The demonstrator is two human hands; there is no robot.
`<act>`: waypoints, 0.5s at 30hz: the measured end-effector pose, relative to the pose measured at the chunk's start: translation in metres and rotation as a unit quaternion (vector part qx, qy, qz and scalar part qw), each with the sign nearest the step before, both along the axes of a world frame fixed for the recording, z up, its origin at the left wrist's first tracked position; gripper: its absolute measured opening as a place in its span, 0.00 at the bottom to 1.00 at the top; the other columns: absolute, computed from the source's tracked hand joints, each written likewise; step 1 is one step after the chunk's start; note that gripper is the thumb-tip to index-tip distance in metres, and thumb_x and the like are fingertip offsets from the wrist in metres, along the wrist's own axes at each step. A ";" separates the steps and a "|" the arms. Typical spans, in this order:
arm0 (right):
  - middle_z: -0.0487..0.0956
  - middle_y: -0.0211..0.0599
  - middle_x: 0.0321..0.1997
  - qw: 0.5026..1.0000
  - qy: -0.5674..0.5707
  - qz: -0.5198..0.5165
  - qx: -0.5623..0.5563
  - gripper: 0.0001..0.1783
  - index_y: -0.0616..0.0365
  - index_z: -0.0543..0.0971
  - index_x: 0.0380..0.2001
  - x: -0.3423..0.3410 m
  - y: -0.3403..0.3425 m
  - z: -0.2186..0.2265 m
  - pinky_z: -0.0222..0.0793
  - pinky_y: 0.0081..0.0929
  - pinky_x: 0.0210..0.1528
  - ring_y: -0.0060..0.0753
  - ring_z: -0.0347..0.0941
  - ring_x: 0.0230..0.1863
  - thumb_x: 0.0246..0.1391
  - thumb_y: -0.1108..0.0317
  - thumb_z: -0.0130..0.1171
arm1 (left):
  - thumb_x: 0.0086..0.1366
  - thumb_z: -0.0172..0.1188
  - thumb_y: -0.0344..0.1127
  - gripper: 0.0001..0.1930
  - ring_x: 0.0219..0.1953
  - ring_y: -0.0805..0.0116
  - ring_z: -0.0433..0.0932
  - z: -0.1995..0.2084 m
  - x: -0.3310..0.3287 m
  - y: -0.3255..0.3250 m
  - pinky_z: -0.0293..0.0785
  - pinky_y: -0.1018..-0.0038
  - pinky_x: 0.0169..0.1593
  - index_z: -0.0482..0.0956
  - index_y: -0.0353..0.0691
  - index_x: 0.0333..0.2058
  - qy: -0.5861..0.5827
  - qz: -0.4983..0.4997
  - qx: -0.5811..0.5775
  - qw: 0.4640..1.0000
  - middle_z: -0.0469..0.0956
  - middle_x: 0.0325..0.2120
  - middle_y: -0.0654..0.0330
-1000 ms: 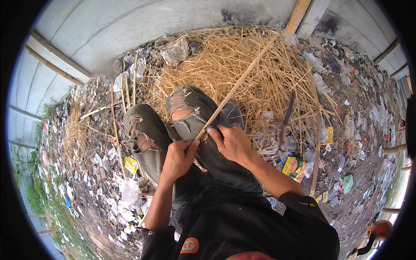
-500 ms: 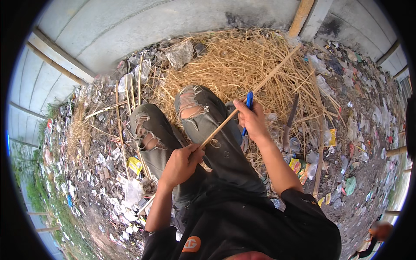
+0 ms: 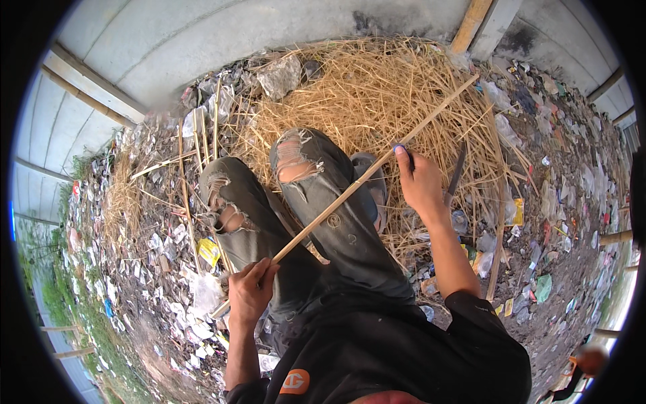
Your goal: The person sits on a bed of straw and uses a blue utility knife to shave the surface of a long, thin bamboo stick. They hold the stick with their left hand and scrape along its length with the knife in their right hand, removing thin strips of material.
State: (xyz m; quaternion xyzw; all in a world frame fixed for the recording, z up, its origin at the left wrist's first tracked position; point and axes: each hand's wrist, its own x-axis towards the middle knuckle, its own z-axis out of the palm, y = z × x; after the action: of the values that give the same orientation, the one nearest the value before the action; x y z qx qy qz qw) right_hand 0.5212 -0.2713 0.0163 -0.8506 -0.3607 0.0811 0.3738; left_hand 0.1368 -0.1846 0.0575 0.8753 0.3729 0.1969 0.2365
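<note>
Black short-sleeved shirt point(image 3: 397, 347) (orange chest emblem point(image 3: 295, 382)), ripped dark trousers point(image 3: 360, 252).

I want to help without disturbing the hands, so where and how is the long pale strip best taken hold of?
Probably pinch the strip near its far end, coming from the far side above the straw: it is long and thin, slants forward to the right, and that end juts free beyond the right hand.
</note>
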 end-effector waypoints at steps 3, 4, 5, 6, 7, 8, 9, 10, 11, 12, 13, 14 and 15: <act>0.82 0.53 0.23 0.999 -0.011 0.025 -0.031 0.28 0.57 0.86 0.39 -0.021 0.000 0.010 0.74 0.53 0.31 0.61 0.81 0.29 0.74 0.45 0.49 | 0.63 0.72 0.31 0.07 0.21 0.53 0.82 -0.007 0.001 -0.002 0.74 0.64 0.24 0.85 0.40 0.39 -0.006 -0.002 0.066 0.998 0.82 0.23 0.55; 0.81 0.53 0.22 0.998 -0.008 0.038 -0.045 0.27 0.56 0.86 0.40 -0.028 0.001 0.010 0.74 0.53 0.30 0.61 0.81 0.29 0.73 0.44 0.49 | 0.63 0.72 0.31 0.07 0.21 0.53 0.82 -0.008 0.003 -0.003 0.74 0.63 0.24 0.85 0.41 0.39 -0.004 -0.003 0.078 0.997 0.82 0.23 0.55; 0.81 0.52 0.21 0.997 -0.006 0.052 -0.059 0.27 0.56 0.86 0.40 -0.036 0.002 0.010 0.75 0.53 0.30 0.61 0.81 0.28 0.73 0.44 0.49 | 0.64 0.72 0.31 0.07 0.21 0.53 0.81 -0.009 0.005 -0.004 0.74 0.63 0.24 0.85 0.42 0.40 -0.003 -0.003 0.090 0.996 0.81 0.23 0.56; 0.81 0.53 0.20 0.996 -0.002 0.081 -0.023 0.28 0.57 0.86 0.39 -0.045 0.001 0.005 0.75 0.53 0.29 0.63 0.80 0.27 0.73 0.44 0.49 | 0.64 0.72 0.31 0.07 0.20 0.54 0.81 -0.009 0.008 -0.005 0.74 0.63 0.23 0.85 0.42 0.40 -0.002 -0.004 0.102 0.995 0.81 0.22 0.56; 0.81 0.53 0.20 0.994 -0.012 0.100 -0.036 0.28 0.57 0.86 0.38 -0.060 -0.001 -0.004 0.75 0.54 0.29 0.63 0.80 0.27 0.73 0.44 0.49 | 0.64 0.72 0.32 0.07 0.20 0.54 0.81 -0.010 0.011 -0.006 0.74 0.63 0.24 0.85 0.43 0.39 -0.004 -0.002 0.096 0.995 0.81 0.22 0.56; 0.81 0.53 0.21 0.991 -0.022 0.119 -0.051 0.29 0.58 0.86 0.37 -0.075 -0.003 -0.013 0.75 0.54 0.29 0.64 0.80 0.27 0.73 0.44 0.49 | 0.64 0.72 0.32 0.07 0.20 0.54 0.81 -0.013 0.013 -0.006 0.74 0.63 0.24 0.85 0.43 0.39 -0.007 -0.001 0.090 0.996 0.81 0.22 0.56; 0.81 0.54 0.21 0.988 -0.032 0.140 -0.063 0.29 0.58 0.86 0.37 -0.084 -0.004 -0.016 0.75 0.54 0.30 0.65 0.80 0.26 0.73 0.44 0.49 | 0.64 0.72 0.32 0.06 0.20 0.54 0.81 -0.014 0.015 -0.007 0.75 0.63 0.24 0.85 0.43 0.39 -0.009 0.004 0.086 0.996 0.81 0.22 0.56; 0.81 0.54 0.21 0.989 -0.003 0.140 -0.048 0.29 0.58 0.85 0.36 -0.087 -0.006 -0.015 0.75 0.54 0.30 0.65 0.80 0.27 0.73 0.43 0.49 | 0.64 0.72 0.32 0.06 0.20 0.54 0.81 -0.013 0.016 -0.009 0.75 0.63 0.24 0.85 0.43 0.39 -0.008 0.008 0.076 0.997 0.81 0.22 0.56; 0.81 0.54 0.21 0.989 0.026 0.141 -0.032 0.30 0.59 0.85 0.34 -0.090 -0.007 -0.010 0.75 0.54 0.30 0.65 0.80 0.28 0.73 0.43 0.49 | 0.64 0.72 0.32 0.06 0.20 0.54 0.81 -0.013 0.015 -0.011 0.75 0.63 0.24 0.85 0.43 0.39 -0.007 0.012 0.066 0.998 0.80 0.22 0.56; 0.81 0.54 0.21 0.988 0.055 0.141 -0.016 0.30 0.59 0.85 0.33 -0.092 -0.008 -0.007 0.75 0.54 0.30 0.65 0.80 0.28 0.73 0.43 0.49 | 0.64 0.72 0.32 0.06 0.20 0.55 0.81 -0.013 0.014 -0.012 0.75 0.63 0.24 0.85 0.43 0.39 -0.005 0.017 0.055 0.998 0.80 0.22 0.57; 0.80 0.54 0.21 0.990 0.045 0.134 -0.007 0.30 0.60 0.84 0.33 -0.089 -0.006 -0.008 0.73 0.53 0.30 0.64 0.80 0.27 0.73 0.44 0.49 | 0.64 0.71 0.33 0.06 0.20 0.54 0.81 -0.014 0.015 -0.012 0.75 0.63 0.24 0.85 0.43 0.39 -0.010 0.020 0.054 0.998 0.80 0.22 0.57; 0.79 0.54 0.20 0.991 0.036 0.127 0.001 0.30 0.60 0.84 0.32 -0.084 -0.006 -0.011 0.72 0.52 0.29 0.64 0.79 0.26 0.74 0.44 0.49 | 0.65 0.71 0.33 0.05 0.20 0.54 0.81 -0.016 0.014 -0.013 0.75 0.63 0.25 0.85 0.43 0.38 -0.014 0.023 0.050 0.998 0.80 0.22 0.57; 0.78 0.54 0.19 0.993 0.025 0.119 0.010 0.30 0.61 0.83 0.32 -0.076 -0.005 -0.011 0.71 0.51 0.29 0.63 0.79 0.26 0.74 0.45 0.50 | 0.65 0.71 0.33 0.05 0.20 0.54 0.81 -0.016 0.014 -0.012 0.75 0.63 0.25 0.85 0.44 0.38 -0.019 0.025 0.047 0.998 0.80 0.22 0.57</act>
State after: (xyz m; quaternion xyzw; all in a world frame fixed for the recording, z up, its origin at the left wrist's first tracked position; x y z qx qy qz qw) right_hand 0.4450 -0.2767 0.0051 -0.7957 -0.4504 0.1427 0.3790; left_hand 0.1509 -0.1964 0.0410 0.8719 0.3805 0.2365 0.1975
